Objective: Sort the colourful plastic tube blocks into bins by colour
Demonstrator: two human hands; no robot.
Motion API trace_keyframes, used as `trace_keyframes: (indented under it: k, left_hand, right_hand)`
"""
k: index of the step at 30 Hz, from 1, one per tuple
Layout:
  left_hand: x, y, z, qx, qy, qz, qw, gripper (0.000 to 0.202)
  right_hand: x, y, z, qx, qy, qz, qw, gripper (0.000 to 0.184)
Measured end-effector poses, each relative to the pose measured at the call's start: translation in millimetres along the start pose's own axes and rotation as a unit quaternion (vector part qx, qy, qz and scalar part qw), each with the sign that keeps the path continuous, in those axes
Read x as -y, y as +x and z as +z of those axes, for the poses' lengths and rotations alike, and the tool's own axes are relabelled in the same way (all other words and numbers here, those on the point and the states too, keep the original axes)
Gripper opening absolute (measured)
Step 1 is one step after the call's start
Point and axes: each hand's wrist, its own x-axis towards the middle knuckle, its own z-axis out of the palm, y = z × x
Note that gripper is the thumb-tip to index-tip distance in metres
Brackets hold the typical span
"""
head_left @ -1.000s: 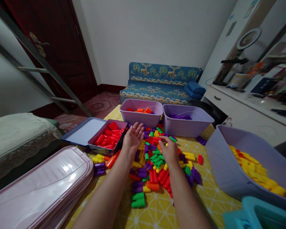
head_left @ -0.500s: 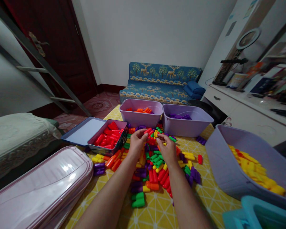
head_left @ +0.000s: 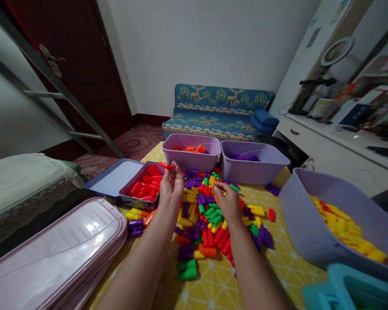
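My left hand [head_left: 172,187] pinches a red plastic block [head_left: 166,165] over the right rim of an open tin box [head_left: 129,189]. Inside that box lie many red blocks [head_left: 145,185]. Above the heap of mixed blocks, my right hand [head_left: 228,200] has its thumb and index finger slightly apart, and no block shows between them. Close to its fingertips is a yellow block [head_left: 212,181]. Around it the heap holds green blocks [head_left: 213,214], red blocks [head_left: 224,241], purple blocks and orange blocks [head_left: 207,251].
Two lilac bins stand behind the heap, one with orange blocks [head_left: 197,149], one with purple blocks [head_left: 245,158]. At the right is a lilac bin [head_left: 297,215] of yellow blocks and a turquoise container [head_left: 334,284]. Pink lids [head_left: 61,254] lie stacked on the left.
My left hand has moved left from the heap to the tin box, carrying a red block. My right hand has stayed nearly in place over the heap.
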Motion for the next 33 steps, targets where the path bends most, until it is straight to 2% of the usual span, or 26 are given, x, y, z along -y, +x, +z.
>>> trace_keyframes:
  k: [3,5,33]
  left_hand:
    - [0,-4,3.7,-0.036,-0.034,-0.003,0.999,0.019]
    - [-1,-6,5.5,-0.042,-0.046,-0.01,0.998,0.02]
    - [-6,-13,9.4,-0.053,-0.094,-0.053,0.993,0.02]
  right_hand:
    - [0,0,0,0.008,-0.003,-0.006,1.0,0.03]
    - [-1,1,0,0.011,-0.003,-0.009,1.0,0.029]
    - [3,0,-1,0.009,0.001,-0.012,1.0,0.028]
